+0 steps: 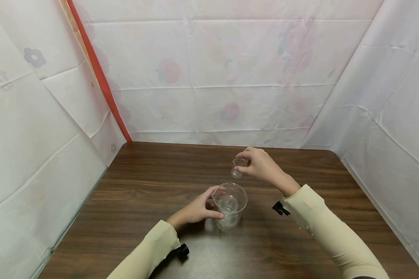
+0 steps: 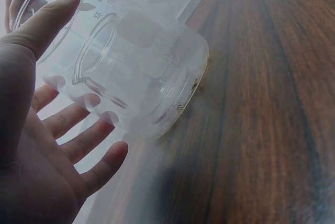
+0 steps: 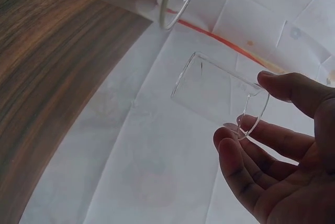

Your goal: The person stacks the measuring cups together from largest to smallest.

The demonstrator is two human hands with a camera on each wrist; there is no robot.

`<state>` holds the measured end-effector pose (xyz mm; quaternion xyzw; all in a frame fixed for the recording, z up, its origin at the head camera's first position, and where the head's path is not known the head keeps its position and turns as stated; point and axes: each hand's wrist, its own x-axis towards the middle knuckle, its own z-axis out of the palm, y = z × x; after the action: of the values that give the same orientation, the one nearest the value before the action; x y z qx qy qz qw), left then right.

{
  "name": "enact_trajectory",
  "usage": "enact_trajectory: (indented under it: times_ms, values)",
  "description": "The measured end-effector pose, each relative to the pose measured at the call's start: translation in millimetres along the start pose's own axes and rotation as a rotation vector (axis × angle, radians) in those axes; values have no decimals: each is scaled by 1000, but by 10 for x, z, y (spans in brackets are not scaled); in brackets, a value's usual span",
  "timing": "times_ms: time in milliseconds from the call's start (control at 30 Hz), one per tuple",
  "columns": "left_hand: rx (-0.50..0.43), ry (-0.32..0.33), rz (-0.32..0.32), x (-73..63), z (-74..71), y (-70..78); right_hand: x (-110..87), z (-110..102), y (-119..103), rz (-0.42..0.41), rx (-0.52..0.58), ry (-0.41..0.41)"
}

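A large clear glass beaker (image 1: 231,221) stands on the table, its spout toward the left. Inside it sits a smaller clear beaker (image 1: 228,204), whose rim and spout also show through the wall in the left wrist view. My left hand (image 1: 199,207) holds the large beaker from its left side, thumb at the near side and fingers round the far side. Behind and slightly right of it, my right hand (image 1: 260,165) pinches a tiny glass beaker (image 1: 236,172) by its rim. This tiny beaker (image 3: 212,88) looks empty in the right wrist view and is held off the table.
The brown wood-grain table (image 1: 136,193) is enclosed by pale printed cloth (image 1: 209,108) at the back and both sides. A red strip (image 1: 97,69) runs down the back left corner. Black clip-like pieces (image 1: 281,208) are attached at both sleeves.
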<state>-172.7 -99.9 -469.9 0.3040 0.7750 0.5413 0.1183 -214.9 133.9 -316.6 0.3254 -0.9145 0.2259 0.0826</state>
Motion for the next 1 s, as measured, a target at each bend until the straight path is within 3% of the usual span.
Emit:
enact_trajectory:
  times_ms: [1000]
  values:
    - [-1, -4, -13, 1, -8, 5, -118, 69, -212, -79, 75, -114]
